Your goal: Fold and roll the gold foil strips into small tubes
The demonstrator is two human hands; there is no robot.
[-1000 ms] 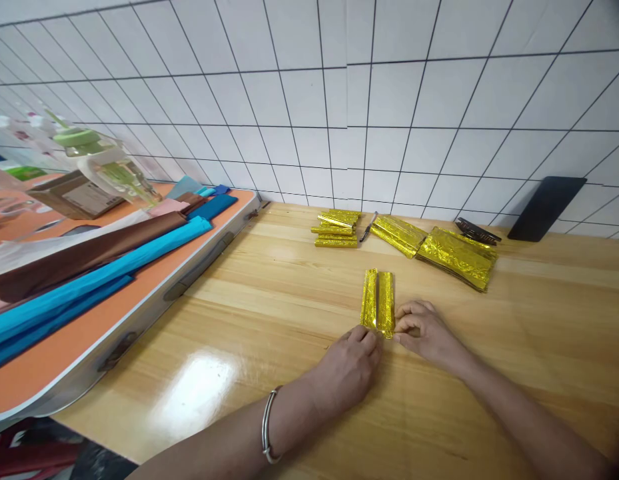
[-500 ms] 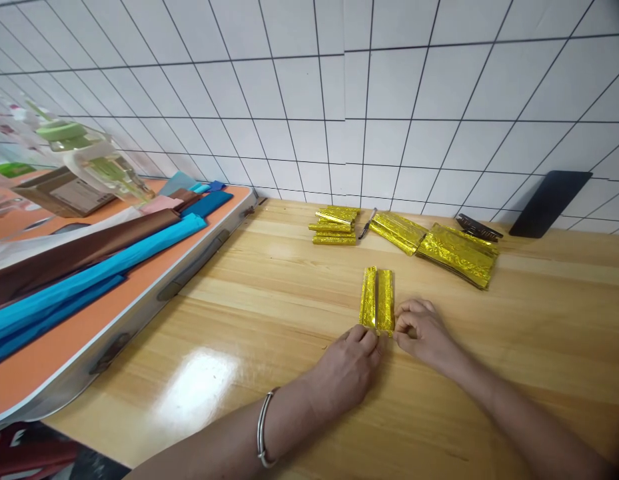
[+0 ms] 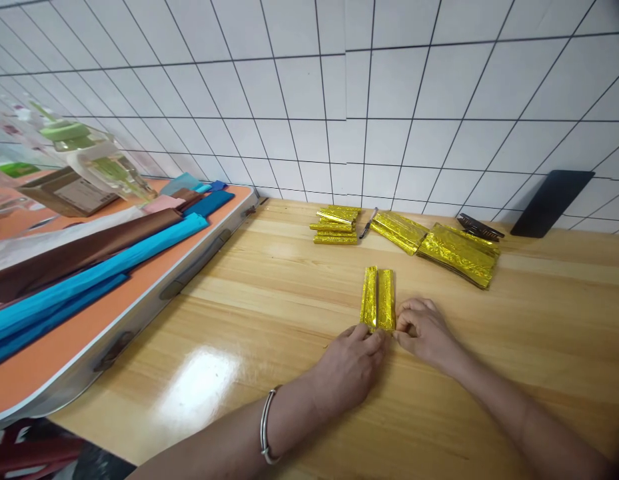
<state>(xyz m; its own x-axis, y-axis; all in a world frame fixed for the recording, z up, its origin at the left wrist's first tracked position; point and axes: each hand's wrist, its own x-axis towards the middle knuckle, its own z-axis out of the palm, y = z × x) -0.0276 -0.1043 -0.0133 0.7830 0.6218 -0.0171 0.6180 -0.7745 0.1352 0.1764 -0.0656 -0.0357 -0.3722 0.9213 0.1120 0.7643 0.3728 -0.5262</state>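
Left hand (image 3: 356, 363) bent at the knuckles, fingertips bunched over the near end of a folded gold foil sheet (image 3: 386, 297); the grip beneath is hidden, so I cannot tell pressing from pinching. Right hand (image 3: 424, 333) loosely curled, thumb and forefinger almost together at the sheet's near right corner; cannot tell whether they have hold of the edge. Key relation: the foil lies just ahead of both hands, long axis running away from the person toward the wall, with the left across its near end and the right beside its right long edge. Both about equally near. Foil: thin, crinkled, mirror-bright, two long flaps side by side with a narrow dark seam between them. It lies flat on the bench (image 3: 264, 287), pale glossy wood grain. Farther out, slim gold foil strips (image 3: 336, 230) heaped ahead and left, with a pen (image 3: 368, 223) just beside; ahead and right, flat oblong stacks of gold foil (image 3: 459, 253), embossed-looking, then a dark toothed hair claw (image 3: 479, 228) and a smooth black slab (image 3: 554, 203) at the tiled wall (image 3: 299, 93). Far left, an orange-topped table (image 3: 54, 360) carries matte turquoise and brown folded lengths (image 3: 154, 247).
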